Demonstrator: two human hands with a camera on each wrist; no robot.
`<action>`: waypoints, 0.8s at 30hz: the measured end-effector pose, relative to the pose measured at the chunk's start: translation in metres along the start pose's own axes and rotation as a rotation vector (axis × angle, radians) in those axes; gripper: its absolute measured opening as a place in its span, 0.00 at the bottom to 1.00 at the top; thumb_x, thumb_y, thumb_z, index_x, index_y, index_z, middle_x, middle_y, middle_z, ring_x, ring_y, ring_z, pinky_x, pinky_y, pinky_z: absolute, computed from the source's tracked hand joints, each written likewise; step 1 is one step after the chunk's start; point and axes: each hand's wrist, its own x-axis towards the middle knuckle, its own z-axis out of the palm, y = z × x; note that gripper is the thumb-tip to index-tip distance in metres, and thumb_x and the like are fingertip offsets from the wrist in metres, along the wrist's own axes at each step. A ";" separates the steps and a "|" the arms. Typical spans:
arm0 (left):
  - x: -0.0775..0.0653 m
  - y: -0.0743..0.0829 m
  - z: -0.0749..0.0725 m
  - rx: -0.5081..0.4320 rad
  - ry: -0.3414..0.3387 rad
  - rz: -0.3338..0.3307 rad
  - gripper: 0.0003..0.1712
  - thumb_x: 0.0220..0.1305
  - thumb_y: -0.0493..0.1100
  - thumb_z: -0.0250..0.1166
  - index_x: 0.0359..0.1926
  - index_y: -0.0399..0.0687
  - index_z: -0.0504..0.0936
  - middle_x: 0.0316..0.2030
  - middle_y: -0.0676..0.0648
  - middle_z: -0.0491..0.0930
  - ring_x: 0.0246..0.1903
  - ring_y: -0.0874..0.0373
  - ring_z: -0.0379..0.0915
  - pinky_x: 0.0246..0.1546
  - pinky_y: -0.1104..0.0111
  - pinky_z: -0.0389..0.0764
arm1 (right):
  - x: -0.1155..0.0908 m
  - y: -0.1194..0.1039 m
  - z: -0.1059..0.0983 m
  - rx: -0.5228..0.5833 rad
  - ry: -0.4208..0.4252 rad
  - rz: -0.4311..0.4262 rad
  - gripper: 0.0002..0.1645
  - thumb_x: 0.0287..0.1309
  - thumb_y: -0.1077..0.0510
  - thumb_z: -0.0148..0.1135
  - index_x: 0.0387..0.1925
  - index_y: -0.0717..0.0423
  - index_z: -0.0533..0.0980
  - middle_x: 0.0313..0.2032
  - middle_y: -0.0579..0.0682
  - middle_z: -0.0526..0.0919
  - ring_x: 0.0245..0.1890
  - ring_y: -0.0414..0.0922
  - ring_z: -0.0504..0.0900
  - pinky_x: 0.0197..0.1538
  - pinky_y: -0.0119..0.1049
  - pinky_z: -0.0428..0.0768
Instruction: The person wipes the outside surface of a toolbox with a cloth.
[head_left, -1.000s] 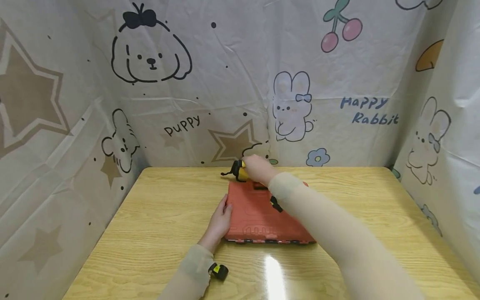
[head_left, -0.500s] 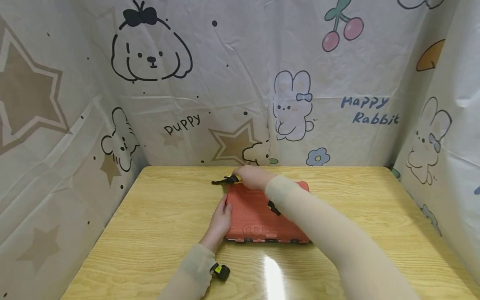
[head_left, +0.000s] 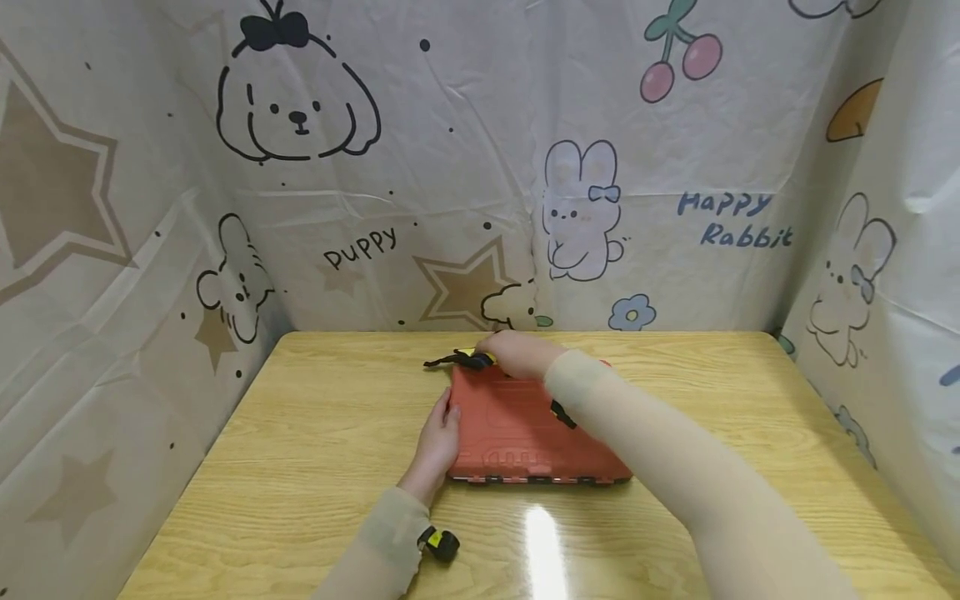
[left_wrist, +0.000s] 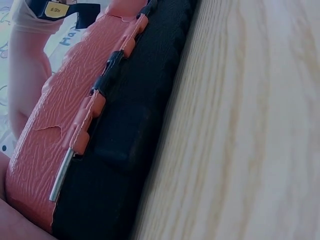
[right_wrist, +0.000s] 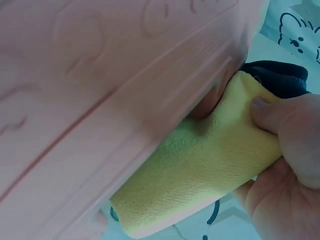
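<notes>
Cartoon-printed sheets (head_left: 450,179) stand behind a wood-grain table (head_left: 315,433).

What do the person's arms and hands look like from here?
The left hand and right hand are bare. Long, plain cream sleeves end in greyish cuffs. A small black device with a yellow marking is worn beside each cuff.

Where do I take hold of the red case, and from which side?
Probably by its left side, coming from the left: the red case lies flat, that side is straight, and the left hand grips there. The right arm crosses its right part.
</notes>
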 end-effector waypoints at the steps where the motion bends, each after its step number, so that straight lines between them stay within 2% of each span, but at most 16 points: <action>1: 0.000 0.000 0.000 -0.002 0.000 -0.003 0.31 0.84 0.42 0.44 0.81 0.40 0.53 0.78 0.31 0.56 0.77 0.34 0.52 0.77 0.44 0.56 | -0.001 0.002 0.000 -0.005 0.000 0.000 0.23 0.71 0.73 0.51 0.61 0.55 0.79 0.59 0.55 0.84 0.63 0.52 0.81 0.69 0.46 0.76; 10: -0.001 -0.002 0.000 -0.013 -0.003 0.013 0.31 0.84 0.42 0.44 0.81 0.37 0.53 0.77 0.29 0.55 0.77 0.33 0.51 0.77 0.43 0.56 | -0.008 0.008 0.000 0.002 0.006 -0.002 0.23 0.69 0.70 0.59 0.63 0.57 0.79 0.60 0.56 0.84 0.64 0.52 0.80 0.69 0.46 0.76; 17: -0.001 -0.003 -0.001 -0.023 -0.010 0.008 0.31 0.84 0.41 0.44 0.81 0.38 0.52 0.78 0.30 0.54 0.78 0.34 0.49 0.77 0.44 0.55 | -0.011 0.011 -0.003 -0.033 0.006 0.007 0.20 0.70 0.64 0.63 0.62 0.57 0.79 0.59 0.56 0.84 0.61 0.53 0.82 0.67 0.46 0.78; 20: 0.000 -0.003 -0.001 -0.020 -0.008 0.010 0.31 0.84 0.41 0.44 0.81 0.37 0.52 0.78 0.30 0.54 0.77 0.34 0.49 0.77 0.43 0.55 | -0.013 0.012 -0.005 -0.037 -0.004 0.006 0.18 0.72 0.62 0.62 0.61 0.58 0.79 0.58 0.56 0.85 0.60 0.53 0.83 0.65 0.47 0.79; 24: 0.000 -0.003 -0.001 -0.014 -0.007 0.009 0.31 0.84 0.41 0.44 0.81 0.37 0.52 0.78 0.30 0.54 0.78 0.34 0.49 0.77 0.43 0.56 | -0.017 0.015 -0.007 -0.029 -0.010 0.032 0.17 0.74 0.64 0.56 0.60 0.56 0.79 0.58 0.56 0.85 0.61 0.53 0.82 0.66 0.47 0.79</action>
